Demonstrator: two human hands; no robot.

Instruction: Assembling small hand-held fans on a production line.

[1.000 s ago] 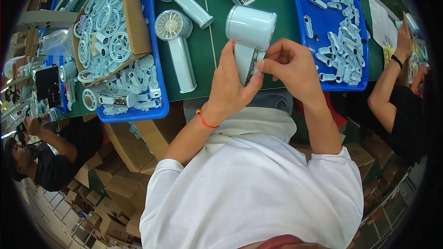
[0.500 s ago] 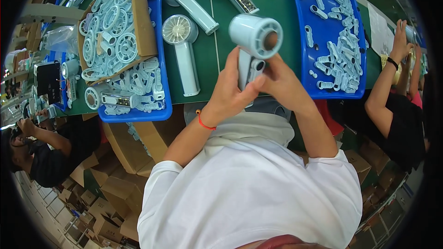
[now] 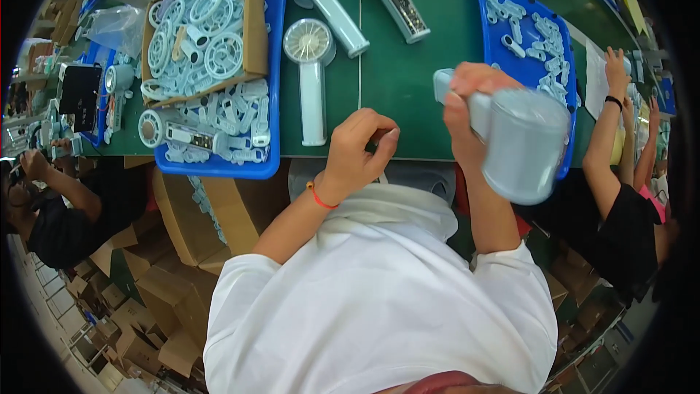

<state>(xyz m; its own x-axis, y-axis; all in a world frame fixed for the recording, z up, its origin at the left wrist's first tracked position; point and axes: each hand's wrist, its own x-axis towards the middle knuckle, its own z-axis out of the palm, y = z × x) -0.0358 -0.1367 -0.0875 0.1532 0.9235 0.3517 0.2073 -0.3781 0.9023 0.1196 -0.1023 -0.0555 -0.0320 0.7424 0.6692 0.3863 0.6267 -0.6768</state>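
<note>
My right hand (image 3: 467,120) is wrapped round the handle of a pale blue handheld fan (image 3: 529,146). The fan is tilted, its round head toward me on the right and its handle end pointing left. It covers part of the right blue tray (image 3: 503,58). Above the table's near edge, my left hand (image 3: 359,147) has its fingers curled in toward the thumb; nothing shows in it. Beyond it lie two fans with slotted round fronts, a nearer fan (image 3: 312,80) and a farther fan (image 3: 328,7). To their right, a third fan (image 3: 394,0) has its handle open, with inner parts showing.
At left, a blue tray (image 3: 272,124) bears a cardboard box (image 3: 255,18) of pale blue rings, loose small parts and an open-handled fan (image 3: 186,135). Small pale blue parts lie in the right tray. People work at both sides; cardboard boxes (image 3: 171,299) stand at lower left.
My left hand has come off the fan. My right hand has carried the fan rightward and turned it, its head now nearer me. The view has shifted slightly.
</note>
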